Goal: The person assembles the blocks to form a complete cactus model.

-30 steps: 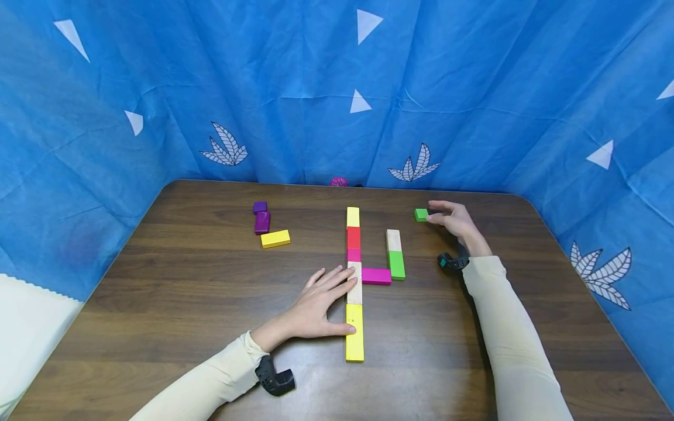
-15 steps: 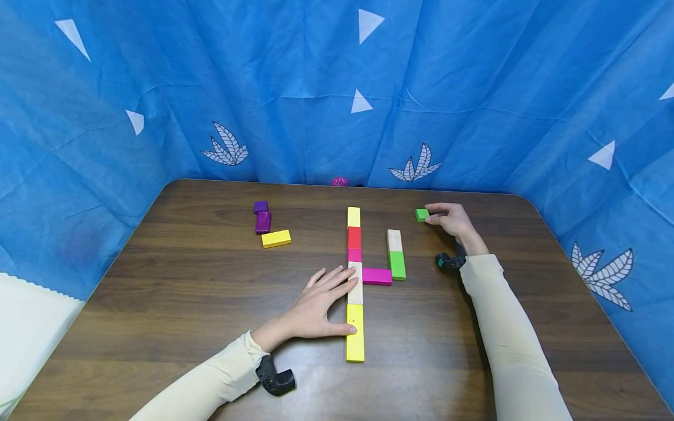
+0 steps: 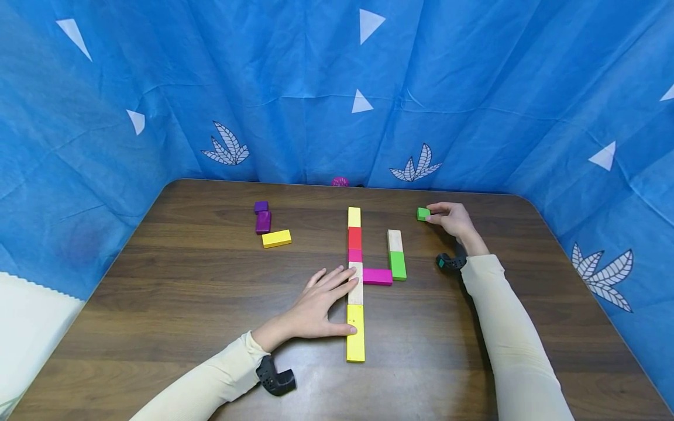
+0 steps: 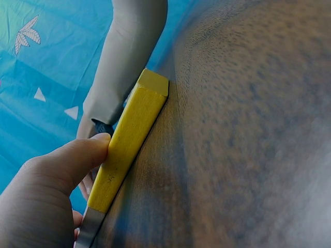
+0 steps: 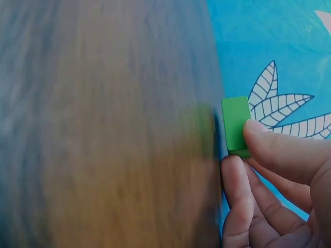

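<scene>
At the back right of the table, my right hand (image 3: 456, 223) pinches a small green block (image 3: 423, 214) between thumb and fingers. In the right wrist view the thumb lies across this green block (image 5: 235, 124), with a finger beneath it. My left hand (image 3: 313, 309) is spread beside a straight row of blocks. Its fingertips rest on the plain wood block (image 3: 355, 296), its thumb on the long yellow block (image 3: 355, 348). Farther along the row are pink (image 3: 355, 255), red (image 3: 355, 238) and pale yellow (image 3: 354, 217) blocks.
A magenta block (image 3: 377, 276) juts right from the row to a larger green block (image 3: 397, 266), with another plain wood block (image 3: 394, 240) behind that. Back left lie two purple blocks (image 3: 263, 223) and a yellow block (image 3: 276, 238). A blue curtain (image 3: 295, 105) borders the table (image 3: 200, 298).
My right hand has closed in on the small green block and now pinches it, the block lifting slightly. My left hand has kept its place on the row.
</scene>
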The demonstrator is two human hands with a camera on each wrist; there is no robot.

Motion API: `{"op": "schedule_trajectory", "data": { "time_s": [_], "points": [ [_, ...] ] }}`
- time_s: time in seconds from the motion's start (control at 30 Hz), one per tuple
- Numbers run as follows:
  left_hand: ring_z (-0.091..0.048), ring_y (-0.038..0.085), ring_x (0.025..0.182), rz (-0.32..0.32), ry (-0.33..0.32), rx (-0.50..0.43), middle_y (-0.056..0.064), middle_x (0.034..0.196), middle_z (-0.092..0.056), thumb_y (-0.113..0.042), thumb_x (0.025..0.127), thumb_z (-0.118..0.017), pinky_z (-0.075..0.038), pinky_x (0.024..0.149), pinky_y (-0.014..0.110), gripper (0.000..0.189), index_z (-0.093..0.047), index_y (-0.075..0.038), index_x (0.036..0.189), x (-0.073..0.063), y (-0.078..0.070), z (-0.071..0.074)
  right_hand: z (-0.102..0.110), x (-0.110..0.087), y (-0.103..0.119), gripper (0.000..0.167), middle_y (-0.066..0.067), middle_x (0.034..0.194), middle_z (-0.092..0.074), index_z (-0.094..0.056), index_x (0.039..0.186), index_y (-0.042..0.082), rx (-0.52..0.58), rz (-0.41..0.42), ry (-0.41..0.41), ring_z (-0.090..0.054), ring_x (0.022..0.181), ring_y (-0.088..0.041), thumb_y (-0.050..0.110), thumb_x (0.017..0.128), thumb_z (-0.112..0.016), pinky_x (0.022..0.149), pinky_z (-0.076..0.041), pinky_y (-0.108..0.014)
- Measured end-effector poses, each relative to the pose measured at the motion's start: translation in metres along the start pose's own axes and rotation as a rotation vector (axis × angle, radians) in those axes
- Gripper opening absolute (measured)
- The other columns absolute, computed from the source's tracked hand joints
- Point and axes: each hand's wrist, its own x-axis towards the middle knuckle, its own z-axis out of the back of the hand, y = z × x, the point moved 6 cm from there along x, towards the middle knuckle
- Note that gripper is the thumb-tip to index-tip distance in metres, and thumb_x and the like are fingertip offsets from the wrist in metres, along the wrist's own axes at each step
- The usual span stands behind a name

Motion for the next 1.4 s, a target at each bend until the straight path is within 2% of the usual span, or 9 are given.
{"op": "schedule_trajectory", "data": {
  "time_s": [0.23, 0.5, 0.9, 1.17, 1.4],
  "points": [
    [-0.023, 0.029, 0.15, 0.007, 0.007, 0.003, 0.001, 0.161, -0.028, -0.058, 0.078, -0.069, -0.016, 0.119, 0.057, 0.092, -0.037, -0.013, 0.152, 0.0, 0.001, -0.001, -0.001, 0.001, 0.012, 0.041, -0.024, 0.134, -0.055, -0.057, 0.134, 0.001, 0.001, 0.028, -0.026, -0.055, 0.111, -0.035, 0.015, 0.095, -0.063, 0.097, -0.05, -0.043],
    [-0.023, 0.028, 0.15, 0.006, 0.004, 0.017, 0.001, 0.162, -0.028, -0.059, 0.078, -0.069, -0.015, 0.119, 0.057, 0.092, -0.037, -0.014, 0.152, 0.0, 0.001, -0.001, -0.005, 0.006, 0.037, 0.04, -0.021, 0.132, -0.058, -0.06, 0.131, 0.002, 0.021, 0.085, -0.07, -0.056, 0.11, -0.033, 0.016, 0.094, -0.066, 0.096, -0.051, -0.044],
    [-0.023, 0.029, 0.15, 0.007, 0.005, 0.014, 0.001, 0.161, -0.028, -0.059, 0.078, -0.07, -0.015, 0.119, 0.056, 0.092, -0.038, -0.013, 0.151, 0.001, -0.001, 0.0, -0.019, 0.014, 0.068, 0.039, -0.021, 0.128, -0.062, -0.061, 0.13, 0.002, 0.055, 0.11, -0.055, -0.059, 0.112, -0.033, 0.013, 0.093, -0.066, 0.101, -0.049, -0.047],
    [-0.025, 0.029, 0.149, 0.0, -0.004, 0.023, 0.002, 0.161, -0.029, -0.058, 0.078, -0.07, -0.017, 0.119, 0.057, 0.091, -0.039, -0.012, 0.151, 0.001, 0.0, 0.0, -0.037, 0.018, 0.09, 0.038, -0.022, 0.124, -0.062, -0.062, 0.128, 0.0, 0.081, 0.146, -0.03, -0.06, 0.109, -0.033, 0.012, 0.092, -0.067, 0.1, -0.05, -0.046],
    [-0.024, 0.029, 0.149, 0.012, 0.01, 0.008, 0.002, 0.161, -0.028, -0.058, 0.078, -0.069, -0.015, 0.119, 0.056, 0.091, -0.039, -0.013, 0.151, 0.0, 0.0, 0.0, -0.056, 0.022, 0.107, 0.038, -0.021, 0.123, -0.063, -0.062, 0.127, 0.0, 0.057, 0.188, 0.004, -0.061, 0.108, -0.032, 0.012, 0.092, -0.068, 0.099, -0.051, -0.045]
  ]
}}
